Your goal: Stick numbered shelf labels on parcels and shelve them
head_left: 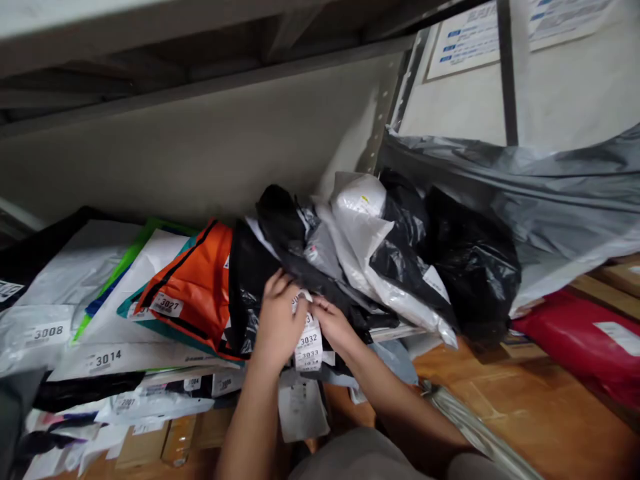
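Observation:
A strip of white number labels [309, 350] hangs between my hands, with 3032 and 3033 readable on it. My left hand [281, 313] is closed on the strip's upper part, thumb over the labels. From the other side, the fingers of my right hand [333, 323] pinch its top right edge. Just behind them lie a black plastic mailer bag [247, 280] and more dark bags. To the left rests an orange mailer bag [200, 280] with a 3027 label [167, 305]. Below the strip, a white paper sheet [303, 408] hangs down.
White parcels labelled 3014 [150, 340] and 3008 [47, 340] fill the shelf's left. White and black bags [370, 233] are heaped right of my hands. A large grey plastic sheet [565, 193], a red parcel [580, 340] and a cardboard box [500, 393] stand at right. A shelf beam [200, 83] crosses above.

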Demonstrator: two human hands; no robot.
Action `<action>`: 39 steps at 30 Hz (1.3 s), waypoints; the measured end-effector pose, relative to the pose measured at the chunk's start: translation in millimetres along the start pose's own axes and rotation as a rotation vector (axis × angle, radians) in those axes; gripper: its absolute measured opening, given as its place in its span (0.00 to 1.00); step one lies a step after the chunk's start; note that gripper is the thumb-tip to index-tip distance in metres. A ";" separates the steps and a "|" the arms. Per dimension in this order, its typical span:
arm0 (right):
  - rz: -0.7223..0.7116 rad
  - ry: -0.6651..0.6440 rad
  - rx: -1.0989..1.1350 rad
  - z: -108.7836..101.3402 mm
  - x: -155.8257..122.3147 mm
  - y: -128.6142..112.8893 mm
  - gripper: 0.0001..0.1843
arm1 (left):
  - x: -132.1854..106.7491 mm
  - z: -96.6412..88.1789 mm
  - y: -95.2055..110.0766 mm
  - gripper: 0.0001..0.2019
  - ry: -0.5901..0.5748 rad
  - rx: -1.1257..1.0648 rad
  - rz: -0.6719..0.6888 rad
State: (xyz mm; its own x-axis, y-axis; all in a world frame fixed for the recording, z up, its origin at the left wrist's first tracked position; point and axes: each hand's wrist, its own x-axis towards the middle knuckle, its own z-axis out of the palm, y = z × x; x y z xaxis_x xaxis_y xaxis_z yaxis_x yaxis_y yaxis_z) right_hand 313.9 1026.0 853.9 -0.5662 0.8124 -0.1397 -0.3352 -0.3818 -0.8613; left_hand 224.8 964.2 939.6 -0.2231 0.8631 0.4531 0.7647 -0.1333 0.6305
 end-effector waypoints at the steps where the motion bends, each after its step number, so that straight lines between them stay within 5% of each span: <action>1: 0.054 -0.008 0.042 3.9 -2.7 0.4 0.23 | -13.0 -7.1 -13.3 0.09 0.087 -0.005 -0.069; 3: 0.137 -0.010 0.121 12.8 -7.7 1.3 0.24 | -41.9 -11.7 -36.4 0.12 0.250 -0.169 -0.284; 6: 0.111 -0.027 0.135 24.1 -14.5 2.1 0.24 | -80.5 -2.7 -54.6 0.24 0.277 -0.573 -0.530; 12: 0.003 -0.172 -0.083 27.7 -31.7 4.2 0.24 | -102.0 5.0 -39.6 0.12 0.384 -0.776 -0.575; 15: -0.250 -0.103 -0.337 22.4 -43.3 3.5 0.20 | -101.5 -1.5 -34.0 0.11 0.415 -0.763 -0.582; 18: -0.732 0.064 -0.698 15.9 -55.5 -1.7 0.14 | -105.8 -9.8 -35.8 0.11 0.360 -0.710 -0.598; 20: -0.983 0.009 -0.883 13.7 -62.6 -6.8 0.14 | -110.5 -16.0 -37.1 0.11 0.290 -0.652 -0.574; 22: -1.084 -0.162 -0.978 14.3 -68.5 -11.1 0.15 | -116.1 -22.5 -36.4 0.11 0.225 -0.574 -0.487; 28: -1.063 -0.341 -0.997 23.3 -79.7 -2.8 0.13 | -138.6 -36.2 -30.2 0.11 0.099 -0.231 -0.225; 31: -0.809 -0.317 -0.839 28.2 -79.5 8.5 0.11 | -151.3 -40.7 -34.2 0.11 0.085 -0.248 -0.297; 34: -0.536 -0.135 -0.600 31.7 -79.1 13.3 0.13 | -164.2 -51.1 -46.4 0.16 0.117 -0.341 -0.402; 37: -0.760 0.106 -0.585 31.4 -78.2 12.1 0.08 | -178.1 -67.5 -63.9 0.17 0.125 -0.270 -0.428; 39: -0.970 0.012 -0.713 31.2 -70.5 13.6 0.07 | -187.7 -76.4 -74.9 0.15 0.145 -0.236 -0.453</action>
State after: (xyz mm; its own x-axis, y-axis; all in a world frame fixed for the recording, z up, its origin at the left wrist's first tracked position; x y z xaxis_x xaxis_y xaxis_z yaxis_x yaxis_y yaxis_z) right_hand 325.7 949.8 867.3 -0.3001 0.6318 0.7147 -0.1237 0.7171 -0.6859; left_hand 163.2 775.0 855.5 -0.5934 0.7858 0.1745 0.4193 0.1167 0.9003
